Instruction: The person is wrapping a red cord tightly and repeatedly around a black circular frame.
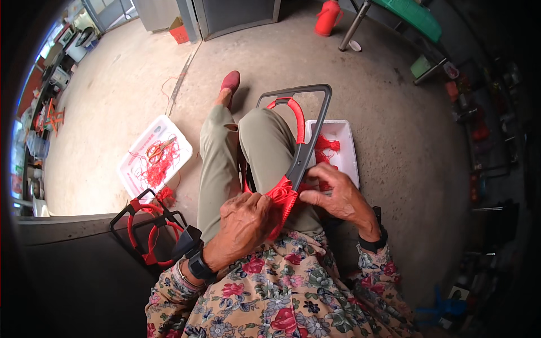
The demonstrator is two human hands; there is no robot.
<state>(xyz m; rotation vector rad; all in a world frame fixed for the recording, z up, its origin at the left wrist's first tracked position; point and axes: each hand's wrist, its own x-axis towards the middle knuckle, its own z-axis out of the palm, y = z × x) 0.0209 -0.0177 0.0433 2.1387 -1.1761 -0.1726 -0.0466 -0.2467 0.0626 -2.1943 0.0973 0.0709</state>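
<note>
Head view looks down on my lap, where a dark grey frame (304,152) leans across my knees; my left hand (243,224) is closed around a bunch of red cord (283,196) knotted at the frame's lower edge; my right hand (333,194) pinches the same cord from the other side, fingers curled against the frame; a red band (297,117) arcs inside the frame near its top; a white tray (346,152) with more red cord sits on the concrete just right of my legs; another white tray (147,147) holding cord and scissors (159,149) lies to my left; finished frames (147,225) lie near my left elbow.
</note>
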